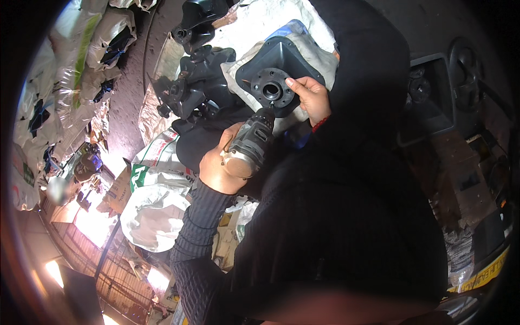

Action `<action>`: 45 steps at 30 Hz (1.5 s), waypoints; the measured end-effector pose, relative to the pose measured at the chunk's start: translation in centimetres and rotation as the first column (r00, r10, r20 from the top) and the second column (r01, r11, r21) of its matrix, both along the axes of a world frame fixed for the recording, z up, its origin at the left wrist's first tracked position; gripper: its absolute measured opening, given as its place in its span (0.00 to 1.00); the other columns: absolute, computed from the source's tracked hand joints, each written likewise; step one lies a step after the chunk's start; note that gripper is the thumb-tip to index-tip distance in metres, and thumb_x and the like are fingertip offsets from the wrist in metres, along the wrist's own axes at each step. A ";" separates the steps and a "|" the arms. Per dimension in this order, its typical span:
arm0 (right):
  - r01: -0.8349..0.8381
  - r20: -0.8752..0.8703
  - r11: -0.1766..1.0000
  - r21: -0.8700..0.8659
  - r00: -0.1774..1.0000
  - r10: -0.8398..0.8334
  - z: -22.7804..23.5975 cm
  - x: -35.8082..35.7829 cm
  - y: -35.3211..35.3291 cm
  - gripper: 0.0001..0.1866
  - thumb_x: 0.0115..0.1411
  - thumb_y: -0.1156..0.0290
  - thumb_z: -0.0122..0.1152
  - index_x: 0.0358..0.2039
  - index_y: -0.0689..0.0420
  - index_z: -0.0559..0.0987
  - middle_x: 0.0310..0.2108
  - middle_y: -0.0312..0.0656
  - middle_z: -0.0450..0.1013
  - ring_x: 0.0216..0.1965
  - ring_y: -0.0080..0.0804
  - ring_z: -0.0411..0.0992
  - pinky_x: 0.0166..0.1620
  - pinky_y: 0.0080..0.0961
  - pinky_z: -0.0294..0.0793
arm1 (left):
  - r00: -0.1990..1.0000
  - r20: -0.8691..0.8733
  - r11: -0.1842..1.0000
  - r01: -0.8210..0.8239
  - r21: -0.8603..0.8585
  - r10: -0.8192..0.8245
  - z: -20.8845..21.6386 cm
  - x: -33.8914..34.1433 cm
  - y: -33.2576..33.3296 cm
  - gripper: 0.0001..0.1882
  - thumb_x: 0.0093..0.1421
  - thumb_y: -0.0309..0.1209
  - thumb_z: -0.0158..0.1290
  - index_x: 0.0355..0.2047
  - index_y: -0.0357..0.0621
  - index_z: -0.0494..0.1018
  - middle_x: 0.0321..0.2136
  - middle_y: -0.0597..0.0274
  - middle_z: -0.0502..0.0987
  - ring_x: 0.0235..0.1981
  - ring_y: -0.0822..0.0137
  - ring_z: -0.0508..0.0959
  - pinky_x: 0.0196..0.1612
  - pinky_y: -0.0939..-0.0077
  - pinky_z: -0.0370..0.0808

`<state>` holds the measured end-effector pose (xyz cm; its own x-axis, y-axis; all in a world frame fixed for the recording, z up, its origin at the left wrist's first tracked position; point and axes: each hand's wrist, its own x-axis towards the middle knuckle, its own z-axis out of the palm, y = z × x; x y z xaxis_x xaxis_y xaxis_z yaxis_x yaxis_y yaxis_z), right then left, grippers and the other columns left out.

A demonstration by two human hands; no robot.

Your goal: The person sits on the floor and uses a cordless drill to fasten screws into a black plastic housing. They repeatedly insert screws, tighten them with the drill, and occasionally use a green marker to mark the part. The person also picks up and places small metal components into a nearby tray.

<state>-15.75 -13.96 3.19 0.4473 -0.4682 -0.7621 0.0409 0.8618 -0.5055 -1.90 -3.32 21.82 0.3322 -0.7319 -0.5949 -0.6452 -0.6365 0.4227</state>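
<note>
A black moulded plastic part (288, 51) with flared corners rests on light cloth in front of me. On it sits a round black flange ring (260, 86) with a central hole and small holes around its rim. My left hand (216, 165) is wrapped round a grey power drill (250, 138); its chuck points up at the ring's near edge, and the bit tip meets a spot by a rim hole. My right hand (310, 98), with a red cord on the wrist, is closed on the ring's right edge, thumb on top; its other fingers are partly hidden.
Several similar black plastic parts (208, 81) lie to the left. A white printed sack (157, 208) is below them, and bagged goods (65, 65) line the far left. A grey bin (433, 97) stands at the right. A dark cable (147, 49) runs along the ground.
</note>
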 end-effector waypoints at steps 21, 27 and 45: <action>-0.070 0.414 0.987 0.148 0.910 0.002 1.3 -4.3 -1.1 0.20 0.64 0.75 0.44 0.57 0.64 0.66 0.45 0.43 0.72 0.46 0.34 0.73 0.47 0.31 0.75 | 1.000 0.019 0.893 0.030 -0.450 -0.024 0.7 -5.0 6.1 0.22 0.47 0.25 0.60 0.45 0.40 0.72 0.45 0.52 0.75 0.43 0.54 0.78 0.46 0.68 0.74; -0.149 0.655 0.960 0.236 0.755 -0.044 3.5 -6.2 -0.7 0.21 0.66 0.72 0.44 0.59 0.63 0.62 0.53 0.47 0.69 0.55 0.36 0.68 0.52 0.32 0.72 | 0.999 0.036 0.860 0.040 -0.508 -0.025 -0.1 -6.6 6.7 0.22 0.47 0.27 0.61 0.44 0.42 0.73 0.45 0.53 0.74 0.45 0.56 0.76 0.46 0.67 0.74; -0.089 0.597 0.923 0.374 0.785 -0.166 4.3 -4.7 0.4 0.14 0.65 0.74 0.45 0.50 0.62 0.67 0.51 0.50 0.70 0.55 0.36 0.68 0.56 0.32 0.71 | 0.999 0.042 0.884 0.033 -0.466 -0.015 0.0 -6.2 6.6 0.23 0.47 0.26 0.60 0.46 0.41 0.72 0.48 0.52 0.73 0.48 0.54 0.75 0.50 0.67 0.73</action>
